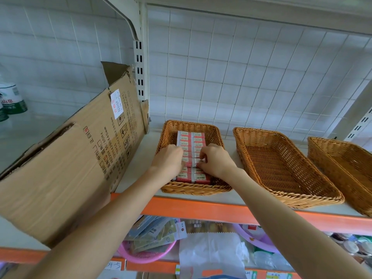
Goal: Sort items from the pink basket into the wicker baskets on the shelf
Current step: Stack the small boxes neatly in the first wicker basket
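Note:
The left wicker basket (168, 135) on the shelf holds two rows of small red-and-white eraser boxes (191, 140). Both my hands reach into it. My left hand (169, 159) and my right hand (214, 161) each pinch an end of one eraser box (192, 163) in the middle of the rows. A second wicker basket (281, 168) stands to the right, and a third wicker basket (342, 172) is at the far right. Under the shelf sits the pink basket (147, 253) with several carded packets in it.
A large open cardboard box (70, 158) lies tilted on the shelf left of the baskets. A white wire grid (251, 77) backs the shelf. The orange shelf edge (201, 208) runs below my arms. Bags and plastic tubs fill the lower shelf.

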Motion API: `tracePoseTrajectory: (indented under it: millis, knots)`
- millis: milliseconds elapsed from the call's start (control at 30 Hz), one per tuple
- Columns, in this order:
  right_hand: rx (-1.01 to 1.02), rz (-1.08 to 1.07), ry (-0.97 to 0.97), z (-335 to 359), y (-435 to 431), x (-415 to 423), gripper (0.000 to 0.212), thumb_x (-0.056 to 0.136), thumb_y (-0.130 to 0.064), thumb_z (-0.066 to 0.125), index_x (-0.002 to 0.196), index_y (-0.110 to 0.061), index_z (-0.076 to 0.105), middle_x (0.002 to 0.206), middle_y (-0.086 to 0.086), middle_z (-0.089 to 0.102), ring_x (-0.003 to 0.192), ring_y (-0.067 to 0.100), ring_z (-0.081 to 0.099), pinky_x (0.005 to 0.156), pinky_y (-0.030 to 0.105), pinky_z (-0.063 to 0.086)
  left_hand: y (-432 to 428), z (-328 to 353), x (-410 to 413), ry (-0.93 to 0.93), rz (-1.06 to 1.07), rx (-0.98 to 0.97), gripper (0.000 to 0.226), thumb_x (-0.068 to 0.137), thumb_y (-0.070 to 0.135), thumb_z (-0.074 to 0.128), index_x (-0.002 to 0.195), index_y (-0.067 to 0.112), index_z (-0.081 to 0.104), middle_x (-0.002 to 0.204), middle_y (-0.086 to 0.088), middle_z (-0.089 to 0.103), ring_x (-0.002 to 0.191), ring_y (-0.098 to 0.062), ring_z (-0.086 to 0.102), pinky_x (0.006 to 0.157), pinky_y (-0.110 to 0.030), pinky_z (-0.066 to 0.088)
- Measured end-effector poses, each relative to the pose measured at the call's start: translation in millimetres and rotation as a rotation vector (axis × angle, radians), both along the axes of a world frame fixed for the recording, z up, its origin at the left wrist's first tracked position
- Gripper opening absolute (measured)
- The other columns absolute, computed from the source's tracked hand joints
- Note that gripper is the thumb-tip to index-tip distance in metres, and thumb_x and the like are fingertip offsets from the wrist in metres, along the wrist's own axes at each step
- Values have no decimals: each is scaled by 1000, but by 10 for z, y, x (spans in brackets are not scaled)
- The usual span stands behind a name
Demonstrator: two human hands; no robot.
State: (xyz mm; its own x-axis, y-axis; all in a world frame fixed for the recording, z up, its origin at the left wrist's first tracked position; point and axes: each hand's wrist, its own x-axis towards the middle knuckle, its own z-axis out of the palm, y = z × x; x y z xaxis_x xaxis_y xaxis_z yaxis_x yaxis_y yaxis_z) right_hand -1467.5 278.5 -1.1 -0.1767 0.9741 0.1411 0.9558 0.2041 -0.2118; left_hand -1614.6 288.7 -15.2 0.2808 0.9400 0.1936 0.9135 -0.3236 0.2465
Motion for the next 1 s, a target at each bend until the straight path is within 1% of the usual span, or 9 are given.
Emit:
tracePoseTrajectory:
  millis: [100, 233, 300, 400, 500, 567, 767, 867, 1000]
  knots:
    - [2, 1, -12, -4, -6, -5, 21, 87, -23, 60, 102, -8, 59, 110, 9, 54, 95, 23, 54, 79, 30, 46, -10, 10, 0, 2, -2, -4, 9, 91, 12, 58, 85, 6, 60, 87, -5, 51, 78, -21, 57, 63, -27, 43]
    - [-4, -5, -10, 21, -30, 0, 28, 85, -25, 62, 108, -10, 58, 112, 7, 53, 99, 23, 53, 80, 32, 48, -44, 19, -6, -11, 6, -13, 21, 92, 15, 57, 73, 9, 52, 89, -5, 50, 76, -19, 52, 62, -26, 40]
    - [18, -25, 28, 78, -61, 41, 33, 83, -25, 64, 112, -11, 58, 114, 6, 53, 102, 24, 52, 81, 33, 48, -53, 32, -15, -10, 1, 9, 17, 92, 20, 57, 83, 5, 58, 96, -6, 51, 84, -18, 49, 67, -26, 41]
    - [72, -71, 76, 179, -124, 191, 33, 85, -20, 61, 116, -11, 58, 117, 8, 53, 109, 26, 49, 85, 33, 45, -53, 54, -21, 15, -33, 37, 27, 93, 27, 54, 103, 4, 64, 110, -8, 55, 104, -21, 50, 81, -30, 48]
    - [109, -146, 69, 238, -200, 430, 39, 86, -20, 59, 123, -10, 54, 124, 10, 51, 119, 31, 42, 92, 36, 39, -83, 110, 33, 43, -64, 34, 36, 95, 31, 49, 119, 6, 60, 117, -8, 57, 114, -25, 50, 88, -34, 49]
    - [103, -200, 52, 239, -263, 613, 43, 87, -22, 57, 128, -10, 51, 128, 12, 49, 121, 35, 40, 97, 39, 36, -120, 154, 132, 48, -88, 29, 38, 96, 32, 46, 123, 6, 57, 121, -8, 56, 116, -25, 49, 89, -36, 48]
    - [63, -329, -28, 215, -634, 1266, 46, 94, -37, 44, 134, -15, 44, 135, 11, 44, 124, 35, 37, 103, 45, 34, -340, 272, 804, 9, -172, 67, 43, 98, 40, 38, 126, 11, 54, 124, -9, 55, 116, -27, 48, 89, -37, 42]
    - [48, -397, -57, 232, -899, 1683, 46, 95, -40, 40, 136, -18, 41, 137, 11, 42, 126, 34, 35, 103, 45, 33, -497, 284, 1270, 4, -225, 77, 44, 98, 42, 37, 126, 13, 52, 124, -9, 54, 116, -28, 48, 87, -36, 42]
    - [11, -466, -94, 266, -1314, 2331, 44, 95, -39, 40, 133, -17, 42, 136, 11, 41, 124, 36, 35, 101, 45, 33, -752, 293, 1957, -20, -281, 86, 47, 97, 44, 36, 135, 18, 44, 134, -6, 47, 123, -28, 43, 91, -39, 43]
